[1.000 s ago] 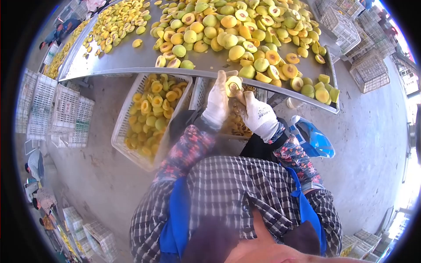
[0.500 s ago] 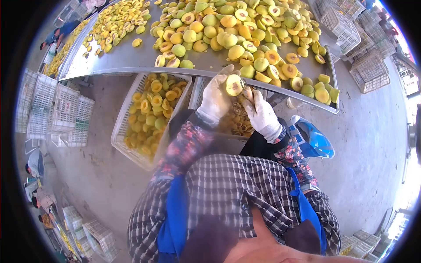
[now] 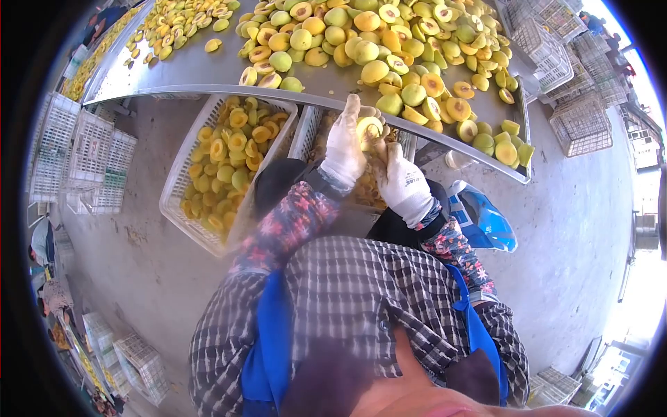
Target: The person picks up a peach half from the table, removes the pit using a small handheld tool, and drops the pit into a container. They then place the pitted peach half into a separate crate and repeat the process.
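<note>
Left hand (image 3: 345, 149), white glove: fingers clamped on a fruit half (image 3: 369, 130), cut face up, just past the near edge of the metal table (image 3: 306, 96), over the second crate (image 3: 303, 142). Right hand (image 3: 405, 184), gloved too: fingertips at the half's right side; can't tell if they're closed on anything, too small and blurred there.

Second crate: brownish bits inside, partly hidden by hands and forearms. Left of it, white crate (image 3: 175, 191) full of yellow-green fruit halves. On table: large fruit pile (image 3: 410, 59), mostly halves, center to right, reaching the near right corner; smaller pile (image 3: 182, 26) toward the left edge. Blue-and-white bag (image 3: 484, 221) on floor, right of right forearm. White container (image 3: 458, 160) near the table's near edge, right side. Stacked crates (image 3: 94, 156) off to the left.
</note>
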Demonstrator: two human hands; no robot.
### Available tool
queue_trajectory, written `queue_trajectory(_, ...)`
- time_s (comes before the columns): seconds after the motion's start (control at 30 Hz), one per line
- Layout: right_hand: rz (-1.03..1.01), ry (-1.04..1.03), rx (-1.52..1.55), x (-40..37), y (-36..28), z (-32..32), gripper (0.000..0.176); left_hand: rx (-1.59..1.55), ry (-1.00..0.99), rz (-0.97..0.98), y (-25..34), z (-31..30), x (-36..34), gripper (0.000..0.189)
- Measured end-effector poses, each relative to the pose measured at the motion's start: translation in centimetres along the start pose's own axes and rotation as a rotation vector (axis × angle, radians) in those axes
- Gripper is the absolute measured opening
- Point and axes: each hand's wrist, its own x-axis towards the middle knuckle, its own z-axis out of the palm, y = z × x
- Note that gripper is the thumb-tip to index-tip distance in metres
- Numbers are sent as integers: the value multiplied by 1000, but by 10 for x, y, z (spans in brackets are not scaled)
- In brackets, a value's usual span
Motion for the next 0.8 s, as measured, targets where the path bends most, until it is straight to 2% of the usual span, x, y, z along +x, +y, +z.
queue_trajectory(0.1, 9, -15, 113, -3, 0, 3, 29, 40, -28, 66, -3, -2, 1, 45)
queue_trajectory(0.23, -127, -40, 82, 2, -3, -1, 33, 83, -48, 155, -8, -8, -5, 41)
queue_trajectory(0.37, -4, -53, 111, 7, 0, -5, 34, 226, -142, 249, -7, -6, -1, 37)
queue_trajectory(0.47, 63, -78, 4, 10, 3, -16, 29, 123, -309, -164, 5, -26, 17, 38)
queue_trajectory(0.5, 58, -100, -25, 12, 0, -22, 29, 23, -289, -207, 11, -20, 13, 35)
queue_trajectory(0.6, 33, -81, -31, 11, -9, -27, 29, -116, -275, -227, 6, -23, 15, 29)
queue_trajectory(0.73, 39, 41, 95, 10, -12, -18, 30, -197, -80, -135, -3, -11, 11, 26)
queue_trajectory(0.8, 49, 62, 73, 8, -14, -19, 30, -165, -126, -93, -3, -9, 6, 26)
